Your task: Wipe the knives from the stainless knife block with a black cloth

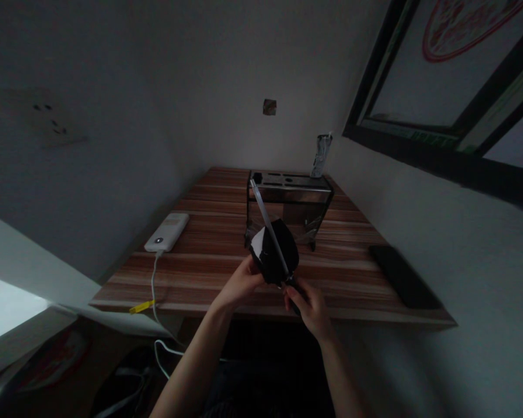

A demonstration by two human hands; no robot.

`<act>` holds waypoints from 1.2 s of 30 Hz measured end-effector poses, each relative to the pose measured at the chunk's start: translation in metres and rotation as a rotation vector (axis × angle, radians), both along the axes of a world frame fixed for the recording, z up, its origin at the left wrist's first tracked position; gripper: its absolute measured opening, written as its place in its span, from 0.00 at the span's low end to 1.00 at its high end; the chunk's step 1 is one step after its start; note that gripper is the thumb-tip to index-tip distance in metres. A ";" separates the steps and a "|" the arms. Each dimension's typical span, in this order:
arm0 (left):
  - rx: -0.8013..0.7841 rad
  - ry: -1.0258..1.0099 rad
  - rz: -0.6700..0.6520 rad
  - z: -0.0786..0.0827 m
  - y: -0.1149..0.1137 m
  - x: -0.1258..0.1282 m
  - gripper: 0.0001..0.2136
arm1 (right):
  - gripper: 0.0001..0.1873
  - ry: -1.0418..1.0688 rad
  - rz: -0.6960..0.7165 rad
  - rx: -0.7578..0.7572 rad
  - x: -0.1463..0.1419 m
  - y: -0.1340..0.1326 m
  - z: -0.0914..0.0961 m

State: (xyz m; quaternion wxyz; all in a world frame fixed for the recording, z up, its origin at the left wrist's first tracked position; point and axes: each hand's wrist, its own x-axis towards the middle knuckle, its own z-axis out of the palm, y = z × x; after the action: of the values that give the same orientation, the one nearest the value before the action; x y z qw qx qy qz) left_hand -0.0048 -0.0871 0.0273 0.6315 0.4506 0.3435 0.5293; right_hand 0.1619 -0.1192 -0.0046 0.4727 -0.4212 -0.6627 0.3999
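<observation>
Left hand [246, 280] clasping black item [269, 262], right hand [310, 305] wrapped around knife [270, 229] handle, blade slanting across item, both over table [348, 276] front, metal stand [294, 195] beyond, dark slab [403, 276] right, power bank [168, 232] left.

Layout of the table [353, 278] and its surroundings. A rack [287, 195] stands toward the rear, before the back wall [200, 87]; a packet [321, 157] sits upright on its right end. On the left lies a power bank [169, 231], its cable [153, 273] passing over the front edge beside a tag [142, 306]; on the right, a phone [403, 276]. Between these, before the rack, the left hand [240, 283] holds an item [288, 241]; the right hand [312, 306] grips a long tool [265, 216] crossing in front of it. A socket [49, 119] is on the left wall.
</observation>
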 end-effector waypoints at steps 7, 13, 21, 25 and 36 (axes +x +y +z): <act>0.140 0.071 0.079 -0.002 0.004 0.006 0.21 | 0.15 -0.001 0.006 0.012 0.000 0.000 0.000; 0.151 0.066 0.134 0.004 0.001 0.016 0.25 | 0.15 -0.028 0.002 0.015 0.001 0.000 0.000; 0.144 0.061 0.239 0.008 -0.006 0.022 0.25 | 0.15 -0.058 -0.025 0.001 0.000 0.000 -0.003; 0.080 0.001 0.270 0.007 -0.006 0.024 0.24 | 0.15 -0.067 -0.015 0.006 -0.001 -0.001 0.000; -0.012 -0.144 0.311 -0.004 0.003 0.026 0.09 | 0.15 -0.069 0.005 -0.018 -0.002 0.001 0.001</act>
State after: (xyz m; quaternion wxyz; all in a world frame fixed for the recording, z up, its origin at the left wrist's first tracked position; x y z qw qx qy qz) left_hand 0.0215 -0.0843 0.0231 0.5676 0.3490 0.3664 0.6495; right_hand 0.1596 -0.1186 -0.0041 0.4447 -0.4372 -0.6763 0.3921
